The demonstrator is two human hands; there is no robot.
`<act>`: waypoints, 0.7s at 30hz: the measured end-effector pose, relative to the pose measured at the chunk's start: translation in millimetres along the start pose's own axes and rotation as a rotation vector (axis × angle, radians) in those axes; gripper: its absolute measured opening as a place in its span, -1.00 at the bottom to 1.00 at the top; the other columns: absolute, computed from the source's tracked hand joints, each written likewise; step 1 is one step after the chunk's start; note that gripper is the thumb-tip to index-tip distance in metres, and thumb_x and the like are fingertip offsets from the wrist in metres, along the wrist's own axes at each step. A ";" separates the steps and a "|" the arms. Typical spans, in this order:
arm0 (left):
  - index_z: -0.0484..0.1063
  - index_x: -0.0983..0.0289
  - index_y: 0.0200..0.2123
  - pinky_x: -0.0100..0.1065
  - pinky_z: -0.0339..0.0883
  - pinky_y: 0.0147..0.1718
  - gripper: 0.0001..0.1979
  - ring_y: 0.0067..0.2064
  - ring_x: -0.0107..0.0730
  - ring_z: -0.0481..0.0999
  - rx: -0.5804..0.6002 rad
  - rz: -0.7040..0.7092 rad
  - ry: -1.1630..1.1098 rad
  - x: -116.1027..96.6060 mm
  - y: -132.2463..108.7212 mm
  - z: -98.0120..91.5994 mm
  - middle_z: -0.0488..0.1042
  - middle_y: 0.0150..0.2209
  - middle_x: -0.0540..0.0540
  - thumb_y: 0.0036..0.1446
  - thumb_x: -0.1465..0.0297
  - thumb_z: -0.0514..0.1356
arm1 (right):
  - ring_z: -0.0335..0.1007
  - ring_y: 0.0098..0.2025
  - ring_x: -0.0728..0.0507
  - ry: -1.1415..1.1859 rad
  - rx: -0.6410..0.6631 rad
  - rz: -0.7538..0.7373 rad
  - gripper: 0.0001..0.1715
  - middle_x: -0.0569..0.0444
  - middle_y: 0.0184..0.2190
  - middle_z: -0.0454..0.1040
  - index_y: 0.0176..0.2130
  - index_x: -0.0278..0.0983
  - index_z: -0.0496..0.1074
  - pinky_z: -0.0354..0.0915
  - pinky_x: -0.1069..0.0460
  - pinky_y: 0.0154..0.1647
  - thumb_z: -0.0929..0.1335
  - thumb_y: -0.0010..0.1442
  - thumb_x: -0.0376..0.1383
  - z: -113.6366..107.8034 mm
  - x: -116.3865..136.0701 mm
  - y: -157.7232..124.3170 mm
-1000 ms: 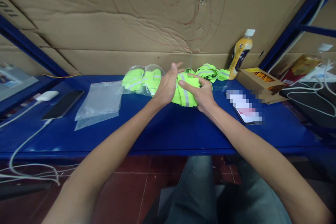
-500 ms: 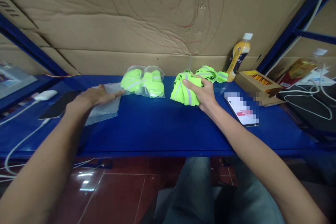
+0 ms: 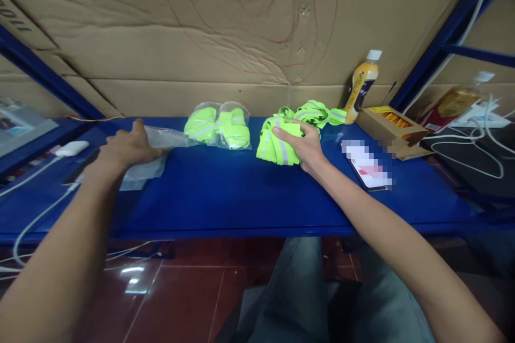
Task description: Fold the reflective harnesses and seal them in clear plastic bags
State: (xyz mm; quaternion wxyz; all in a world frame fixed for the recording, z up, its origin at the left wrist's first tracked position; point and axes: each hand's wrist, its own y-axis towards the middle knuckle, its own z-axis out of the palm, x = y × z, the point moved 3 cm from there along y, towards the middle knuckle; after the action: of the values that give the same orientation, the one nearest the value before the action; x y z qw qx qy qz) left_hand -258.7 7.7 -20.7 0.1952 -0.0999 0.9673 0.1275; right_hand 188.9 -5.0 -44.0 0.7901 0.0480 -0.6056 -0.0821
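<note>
My right hand [image 3: 308, 144] is wrapped round the right side of a folded bundle of neon-yellow reflective straps [image 3: 277, 144], thumb on top. Just behind it lies a looser heap of the same strapping [image 3: 311, 112]. On the left, my left hand [image 3: 131, 144] pinches a clear plastic bag [image 3: 171, 138], partly lifted off the table. More flat clear plastic [image 3: 139, 174] lies beneath that hand, and its fingertips are partly hidden. Between my hands, two neon-yellow bundles in clear bags, a left one [image 3: 200, 124] and a right one [image 3: 233, 127], sit side by side against the back.
A blue table [image 3: 225, 193] backs onto a cardboard wall [image 3: 161, 53]. To the right are a phone [image 3: 366, 166], a drink bottle [image 3: 362, 86] and an open cardboard box [image 3: 396, 128]. A white charger [image 3: 72, 148] with cables and a dark device lie left.
My left hand has drawn back to the left and closed, raising an edge of the clear bag. My right hand still holds the strap bundle, in nearly the same place.
</note>
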 end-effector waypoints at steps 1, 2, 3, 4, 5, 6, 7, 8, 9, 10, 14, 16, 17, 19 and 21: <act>0.26 0.28 0.32 0.74 0.03 0.18 0.42 0.37 1.07 0.16 0.001 -0.077 0.089 -5.3 -7.6 -5.0 0.44 0.25 0.60 -0.57 -0.35 0.54 | 0.71 0.00 -0.30 -0.003 -0.002 0.000 -0.20 0.02 -0.11 0.76 -0.06 -0.19 0.71 0.60 -0.26 0.16 0.77 -0.30 -0.02 -0.1 0.0 0.2; 0.20 0.29 0.38 0.68 0.06 0.22 0.44 0.39 1.04 0.16 0.009 -0.136 0.176 -11.2 -14.9 -10.0 0.35 0.35 0.63 -0.47 -0.40 0.49 | 0.71 0.01 -0.30 -0.006 -0.003 -0.001 -0.19 0.02 -0.10 0.76 -0.05 -0.20 0.70 0.61 -0.26 0.16 0.76 -0.29 -0.01 -0.2 -0.2 0.5; 0.16 0.29 0.41 0.63 0.08 0.25 0.42 0.41 1.00 0.15 0.018 -0.168 0.248 -17.6 -21.4 -14.8 0.27 0.41 0.62 -0.39 -0.42 0.44 | 0.71 0.02 -0.30 -0.007 -0.003 -0.003 -0.18 0.01 -0.09 0.76 -0.05 -0.20 0.70 0.61 -0.26 0.16 0.76 -0.29 0.00 -0.3 -0.4 0.9; 0.13 0.31 0.43 0.63 0.08 0.26 0.40 0.42 1.01 0.13 0.020 -0.157 0.276 -24.7 -26.5 -19.1 0.21 0.46 0.63 -0.31 -0.42 0.42 | 0.71 0.03 -0.31 -0.008 -0.002 -0.005 -0.17 0.00 -0.08 0.76 -0.04 -0.20 0.70 0.61 -0.27 0.16 0.76 -0.29 0.01 -0.4 -0.7 1.4; 0.12 0.31 0.45 0.63 0.07 0.27 0.37 0.43 1.01 0.12 0.015 -0.126 0.286 -31.7 -30.4 -22.7 0.19 0.48 0.61 -0.24 -0.40 0.41 | 0.70 0.03 -0.31 -0.006 -0.001 -0.005 -0.17 -0.01 -0.07 0.76 -0.03 -0.20 0.70 0.60 -0.27 0.17 0.76 -0.29 0.01 -0.5 -1.0 1.8; 0.10 0.31 0.47 0.61 0.07 0.29 0.34 0.43 0.98 0.14 0.005 -0.092 0.286 -38.2 -33.2 -25.7 0.20 0.48 0.58 -0.19 -0.36 0.41 | 0.70 0.04 -0.31 -0.003 0.001 -0.005 -0.16 -0.02 -0.06 0.76 -0.03 -0.20 0.70 0.60 -0.28 0.17 0.76 -0.29 0.02 -0.6 -1.3 2.2; 0.06 0.29 0.51 0.58 0.09 0.31 0.31 0.43 0.92 0.19 -0.013 -0.058 0.286 -44.2 -35.1 -28.1 0.22 0.48 0.54 -0.11 -0.32 0.40 | 0.70 0.04 -0.31 0.001 0.003 -0.005 -0.16 -0.02 -0.05 0.75 -0.02 -0.20 0.70 0.60 -0.28 0.18 0.76 -0.28 0.03 -0.7 -1.5 2.5; 0.01 0.27 0.55 0.52 0.12 0.32 0.26 0.42 0.83 0.24 -0.022 -0.025 0.300 -49.9 -36.3 -29.5 0.25 0.48 0.50 0.00 -0.28 0.36 | 0.70 0.05 -0.31 0.004 0.006 -0.004 -0.15 -0.02 -0.05 0.75 -0.02 -0.20 0.70 0.59 -0.28 0.19 0.76 -0.28 0.04 -0.8 -1.6 2.6; -0.06 0.26 0.59 0.44 0.17 0.33 0.20 0.41 0.72 0.29 -0.023 0.001 0.330 -55.0 -37.2 -30.1 0.28 0.47 0.48 0.11 -0.24 0.30 | 0.70 0.05 -0.31 0.006 0.008 -0.003 -0.15 -0.02 -0.05 0.75 -0.02 -0.21 0.70 0.59 -0.28 0.19 0.76 -0.28 0.04 -1.0 -1.7 2.7; -0.12 0.28 0.61 0.36 0.22 0.33 0.15 0.40 0.63 0.34 -0.015 0.016 0.371 -59.6 -37.9 -30.1 0.30 0.47 0.48 0.20 -0.20 0.23 | 0.70 0.05 -0.31 0.007 0.011 -0.004 -0.14 -0.02 -0.05 0.75 -0.01 -0.21 0.70 0.59 -0.28 0.20 0.76 -0.28 0.04 -1.2 -1.8 2.7; -0.20 0.51 0.61 0.20 0.33 0.24 0.07 0.37 0.59 0.38 0.058 0.015 0.454 -71.8 -40.9 -26.7 0.25 0.43 0.69 0.34 -0.05 0.12 | 0.70 0.03 -0.28 0.005 0.015 -0.012 -0.14 0.01 -0.08 0.75 0.00 -0.22 0.69 0.58 -0.26 0.21 0.76 -0.26 0.03 -1.8 -2.5 3.2; -0.20 0.52 0.61 0.21 0.32 0.24 0.06 0.39 0.60 0.34 0.006 0.050 0.439 -76.1 -42.3 -26.0 0.21 0.44 0.71 0.32 -0.01 0.13 | 0.70 0.01 -0.27 0.010 0.013 -0.010 -0.15 0.02 -0.09 0.75 -0.01 -0.22 0.69 0.58 -0.26 0.21 0.76 -0.25 0.03 -1.8 -2.7 4.0; -0.19 0.52 0.61 0.21 0.30 0.27 0.07 0.40 0.58 0.33 -0.043 0.088 0.437 -78.7 -42.7 -25.8 0.22 0.43 0.70 0.30 0.00 0.14 | 0.71 0.01 -0.27 0.013 0.013 -0.006 -0.16 0.02 -0.09 0.75 -0.02 -0.22 0.68 0.58 -0.25 0.20 0.76 -0.25 0.03 -1.9 -2.3 4.5; -0.17 0.52 0.61 0.21 0.25 0.33 0.10 0.39 0.50 0.32 -0.140 0.212 0.427 -86.6 -43.3 -23.7 0.26 0.40 0.64 0.26 -0.02 0.15 | 0.70 0.02 -0.27 0.023 0.013 0.002 -0.16 0.01 -0.09 0.75 -0.02 -0.22 0.68 0.59 -0.24 0.20 0.76 -0.26 0.03 -3.2 0.4 6.1; -0.17 0.53 0.61 0.22 0.20 0.38 0.13 0.35 0.43 0.33 -0.196 0.397 0.395 -101.3 -44.7 -18.8 0.28 0.38 0.59 0.27 -0.11 0.12 | 0.70 0.03 -0.26 0.035 0.022 0.009 -0.14 0.01 -0.06 0.74 -0.02 -0.21 0.68 0.59 -0.22 0.21 0.77 -0.28 0.02 -6.7 6.3 7.9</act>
State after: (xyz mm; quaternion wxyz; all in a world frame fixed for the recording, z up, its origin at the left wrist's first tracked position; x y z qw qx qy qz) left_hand -163.0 -25.5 27.6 -0.0362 0.0499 0.9702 0.2343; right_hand 197.5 1.4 -38.4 0.8004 0.0555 -0.5926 -0.0711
